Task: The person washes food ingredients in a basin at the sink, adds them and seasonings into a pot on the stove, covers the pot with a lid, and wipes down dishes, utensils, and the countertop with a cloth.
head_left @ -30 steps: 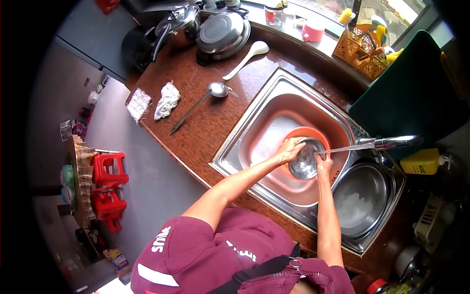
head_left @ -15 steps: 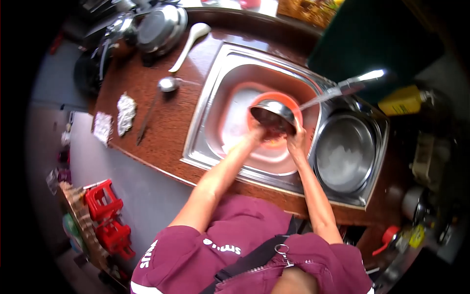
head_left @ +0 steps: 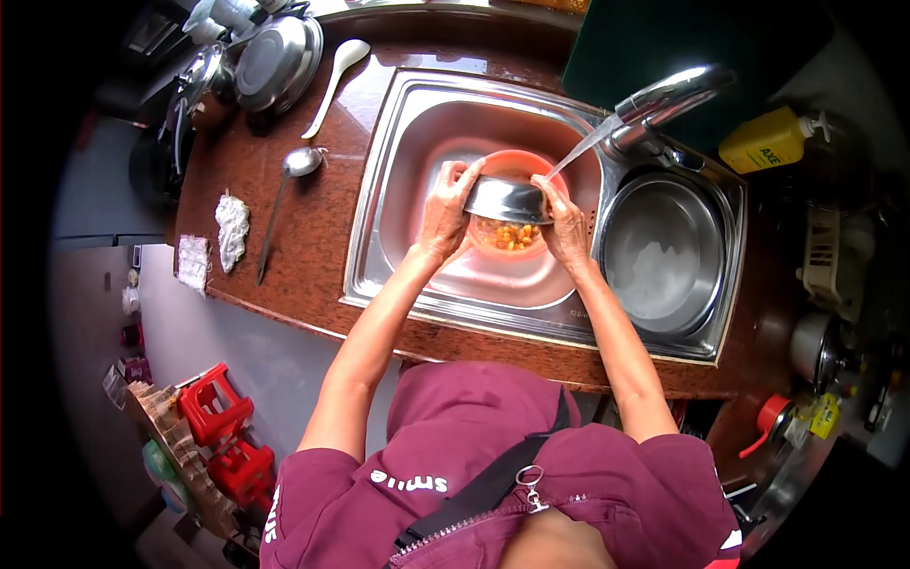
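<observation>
A shiny metal bowl (head_left: 509, 201) is tipped steeply over an orange plastic bowl (head_left: 517, 161), its opening turned away from my view. My left hand (head_left: 445, 216) grips the metal bowl at its left side, and my right hand (head_left: 566, 226) holds the right side. Yellow-orange food pieces (head_left: 512, 236) lie in the orange bowl below; I cannot tell their kind. That bowl stands in the steel sink (head_left: 393, 175). Water streams from the faucet (head_left: 675, 95) down toward the orange bowl, beside my right hand.
A large round metal pan (head_left: 664, 251) sits in the smaller right basin. On the counter to the left are a white ladle (head_left: 334, 85), a metal ladle (head_left: 301, 163) and crumpled white material (head_left: 231, 230). A yellow AXE bottle (head_left: 763, 139) stands behind the sink at the right.
My left hand has moved from the metal bowl's mouth up to its left side. The metal bowl has turned over further, and more of the food pieces show beneath it.
</observation>
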Action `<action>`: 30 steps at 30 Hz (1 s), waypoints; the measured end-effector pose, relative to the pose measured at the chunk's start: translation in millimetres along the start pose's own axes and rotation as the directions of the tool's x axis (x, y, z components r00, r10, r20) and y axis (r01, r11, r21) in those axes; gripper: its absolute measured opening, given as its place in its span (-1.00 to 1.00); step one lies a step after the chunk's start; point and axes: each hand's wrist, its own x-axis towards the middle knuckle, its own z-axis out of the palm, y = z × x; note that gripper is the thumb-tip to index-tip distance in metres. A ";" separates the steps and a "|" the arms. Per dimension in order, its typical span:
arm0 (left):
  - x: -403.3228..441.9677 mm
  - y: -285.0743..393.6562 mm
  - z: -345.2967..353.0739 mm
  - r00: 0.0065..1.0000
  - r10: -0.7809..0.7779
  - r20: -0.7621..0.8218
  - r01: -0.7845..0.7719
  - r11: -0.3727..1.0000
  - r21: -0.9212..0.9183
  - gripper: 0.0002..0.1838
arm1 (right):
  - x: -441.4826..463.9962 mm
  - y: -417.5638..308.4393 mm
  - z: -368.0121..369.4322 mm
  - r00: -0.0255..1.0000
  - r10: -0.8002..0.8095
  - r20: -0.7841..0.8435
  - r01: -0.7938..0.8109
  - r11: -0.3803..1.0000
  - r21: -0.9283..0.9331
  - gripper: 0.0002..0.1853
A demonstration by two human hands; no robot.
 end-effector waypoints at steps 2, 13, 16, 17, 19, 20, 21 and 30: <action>-6.3 -4.0 -14.6 0.998 0.009 -0.061 -0.004 0.996 0.085 -0.41 | -4.7 -4.1 4.6 0.993 0.090 0.077 -0.091 0.996 0.020 -0.36; -35.6 -41.7 -111.6 0.948 -0.011 -0.317 0.067 0.984 0.167 -0.41 | -32.5 -15.1 14.9 0.969 0.130 0.208 -0.095 0.981 -0.168 -0.68; -51.7 -52.5 -136.9 0.918 -0.176 -0.355 0.208 0.977 0.052 -0.59 | -35.7 -10.8 28.0 0.969 0.183 0.166 -0.143 0.964 -0.224 -0.68; -57.5 -56.9 -144.5 0.905 -0.234 -0.354 0.256 0.967 0.015 -0.62 | -44.7 -0.3 34.1 0.962 0.157 0.224 -0.100 0.964 -0.246 -0.68; -71.3 -75.8 -160.9 0.887 -0.278 -0.368 0.300 0.954 0.004 -0.70 | -54.9 6.0 39.8 0.935 0.108 0.337 -0.007 0.958 -0.286 -0.67; -81.8 -87.0 -166.5 0.852 -0.359 -0.382 0.351 0.932 -0.093 -0.74 | -57.4 3.9 42.7 0.941 0.114 0.319 -0.030 0.966 -0.257 -0.67; -92.4 -90.5 -174.9 0.811 -0.442 -0.384 0.399 0.897 -0.190 -0.78 | -57.1 -1.9 45.4 0.934 0.158 0.320 -0.072 0.961 -0.266 -0.67; -167.8 -152.2 -223.6 0.648 -0.761 -0.017 0.651 0.566 -0.506 -0.73 | -72.5 -16.8 67.2 0.897 0.264 0.354 -0.126 0.921 -0.369 -0.77</action>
